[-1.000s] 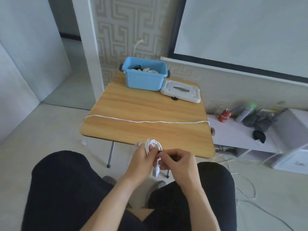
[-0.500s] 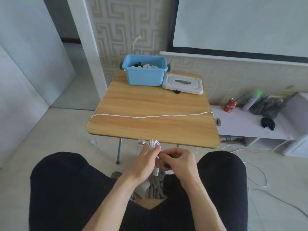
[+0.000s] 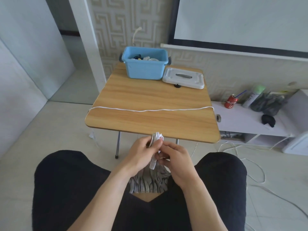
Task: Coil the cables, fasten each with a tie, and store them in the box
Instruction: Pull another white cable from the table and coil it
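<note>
A small coiled white cable (image 3: 156, 137) sits bunched between both hands, just below the near edge of the wooden table (image 3: 150, 97). My left hand (image 3: 141, 152) grips the coil. My right hand (image 3: 175, 157) pinches it from the right; a tie cannot be made out. A white plug end (image 3: 152, 164) hangs below the fingers. A second white cable (image 3: 150, 110) lies stretched straight across the table, its ends dropping over both sides. The open blue box (image 3: 144, 70) stands at the table's far edge with several cables inside.
The box's white lid (image 3: 183, 78) lies to the right of the box. A low white shelf (image 3: 250, 120) on the right carries a red can (image 3: 230, 101) and bottles. Loose white cable (image 3: 250, 165) trails over the floor at right. My knees frame the hands.
The head view has shifted, so the table appears farther right and lower. Both hands stay on the coil, with the fingers drawn closer together around it.
</note>
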Action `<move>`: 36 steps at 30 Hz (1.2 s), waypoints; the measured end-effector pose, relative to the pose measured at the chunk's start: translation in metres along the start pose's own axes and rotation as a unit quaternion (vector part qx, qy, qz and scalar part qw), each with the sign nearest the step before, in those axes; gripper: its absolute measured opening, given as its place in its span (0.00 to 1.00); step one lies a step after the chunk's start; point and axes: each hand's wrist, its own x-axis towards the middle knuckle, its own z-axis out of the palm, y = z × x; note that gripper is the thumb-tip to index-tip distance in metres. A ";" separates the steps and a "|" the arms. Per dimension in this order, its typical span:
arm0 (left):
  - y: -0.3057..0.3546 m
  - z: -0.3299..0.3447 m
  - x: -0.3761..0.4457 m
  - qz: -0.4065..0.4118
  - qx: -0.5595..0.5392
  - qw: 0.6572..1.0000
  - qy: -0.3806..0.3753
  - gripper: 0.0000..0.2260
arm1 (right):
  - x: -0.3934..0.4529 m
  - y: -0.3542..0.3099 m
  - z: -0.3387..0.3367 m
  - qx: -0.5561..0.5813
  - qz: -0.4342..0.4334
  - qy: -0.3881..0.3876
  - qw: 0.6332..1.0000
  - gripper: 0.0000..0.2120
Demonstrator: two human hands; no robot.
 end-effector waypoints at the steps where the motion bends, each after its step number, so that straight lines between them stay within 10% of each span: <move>1: -0.001 0.000 0.000 0.005 -0.012 1.000 -0.004 0.13 | 0.000 0.000 0.000 0.023 0.005 0.002 1.000 0.10; 12: -0.005 0.008 0.000 0.015 -0.092 0.995 0.024 0.13 | 0.004 0.005 0.005 0.177 0.053 0.030 0.982 0.14; 19: -0.013 0.015 0.006 0.136 0.114 0.981 0.081 0.17 | 0.003 0.001 0.006 0.218 0.041 0.000 0.975 0.14; 36: -0.011 0.012 0.004 0.083 0.142 0.986 0.022 0.14 | 0.002 0.004 0.003 -0.022 0.001 0.185 0.983 0.08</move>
